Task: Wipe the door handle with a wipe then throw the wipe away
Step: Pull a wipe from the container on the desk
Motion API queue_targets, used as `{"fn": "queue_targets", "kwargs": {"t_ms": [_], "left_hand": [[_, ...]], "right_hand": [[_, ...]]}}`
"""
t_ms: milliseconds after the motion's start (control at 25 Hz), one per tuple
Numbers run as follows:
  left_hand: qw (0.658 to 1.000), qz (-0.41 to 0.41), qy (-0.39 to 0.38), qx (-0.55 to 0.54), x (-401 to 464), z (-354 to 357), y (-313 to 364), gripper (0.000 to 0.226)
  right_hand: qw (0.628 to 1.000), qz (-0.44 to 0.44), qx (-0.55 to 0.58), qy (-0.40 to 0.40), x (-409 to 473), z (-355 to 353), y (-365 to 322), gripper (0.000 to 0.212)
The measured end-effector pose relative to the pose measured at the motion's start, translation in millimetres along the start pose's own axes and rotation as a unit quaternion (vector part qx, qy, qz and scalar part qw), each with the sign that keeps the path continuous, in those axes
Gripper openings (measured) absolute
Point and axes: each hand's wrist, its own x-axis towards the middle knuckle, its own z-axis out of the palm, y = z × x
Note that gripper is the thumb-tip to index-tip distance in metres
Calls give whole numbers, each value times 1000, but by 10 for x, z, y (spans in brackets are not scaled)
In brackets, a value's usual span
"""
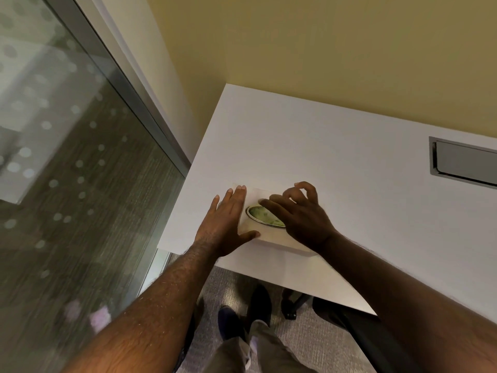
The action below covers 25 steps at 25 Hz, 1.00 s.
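A white table [336, 146] fills the right of the head view, set against a yellow-green wall [322, 44]. A glass panel [67, 170] with a dotted frosted pattern and a grey metal frame runs along the left, beyond the left hand's little finger. Grey carpet [304, 343] shows below the table edge.

The wipe box [271, 236] is flat, white and rectangular, lying on the table near its front edge, directly under both hands. Its top carries an oval opening [265, 216] with a metallic rim; the material inside appears pale green. No wipe is clear of the opening.

The left hand [228, 224] lies flat on the left part of the box, fingers extended and close together, thumb spread along the near edge. It grips nothing. The right hand [301, 214] hovers over the right part of the opening, with the index finger and thumb reaching toward the oval and the remaining fingers curled upward. Whether the fingertips pinch a wipe cannot be told.

A recessed grey hatch [465, 164] sits in the table well to the right of the right-hand fingers. Below the wrists, shoes [258, 305] and a dark chair base [293, 305] stand on the carpet. The right hand covers part of the opening.
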Motion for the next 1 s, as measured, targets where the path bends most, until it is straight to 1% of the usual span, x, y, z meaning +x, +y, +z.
{"fn": "queue_targets", "kwargs": {"t_ms": [120,200,240,280,320,360,400,480,520,560,640,760,840,880,960,1000], "left_hand": [[999,-25,8,-23,-44,-48,76,108],[997,-37,39,-59,-142,-137,143,106],[994,-40,61,-79,-212,-197,165,107],[990,-47,87,-99,-298,-263,167,107],[985,-58,114,-115,-407,-334,148,106],[980,-71,136,-128,-523,-399,121,102],[975,-89,155,-135,-677,-463,67,93],[965,-121,180,-145,-1012,-545,-57,68],[960,-138,190,-151,-1200,-563,-129,61],[953,-158,200,-161,-1389,-564,-194,57],[934,-204,226,-187,-1851,-531,-353,52],[899,-251,257,-249,-2572,-452,-516,47],[868,-280,293,-286,-3128,-387,-557,45],[853,-293,308,-302,-3389,-351,-553,44],[829,-328,327,-313,-3939,-250,-478,48],[817,-345,339,-314,-4267,-164,-418,52]], "right_hand": [[999,33,30,27,174,-201,-30,32],[996,48,68,42,326,-305,-129,28],[993,36,91,60,393,-329,-208,20],[989,25,124,74,466,-359,-310,21],[983,16,165,78,533,-375,-417,35],[974,9,215,66,593,-389,-529,44],[963,8,266,54,675,-401,-656,42],[943,6,332,26,802,-373,-936,28],[937,2,349,14,874,-355,-1095,25],[931,-10,366,2,931,-335,-1260,27],[921,-72,383,-22,1026,-330,-1681,35],[906,-211,364,-36,1066,-404,-2316,44],[889,-304,340,-39,1034,-454,-2805,41],[883,-329,332,-36,991,-458,-3053,37],[871,-326,358,-82,917,-579,-3524,28],[860,-333,371,-109,854,-652,-3796,30]]}}
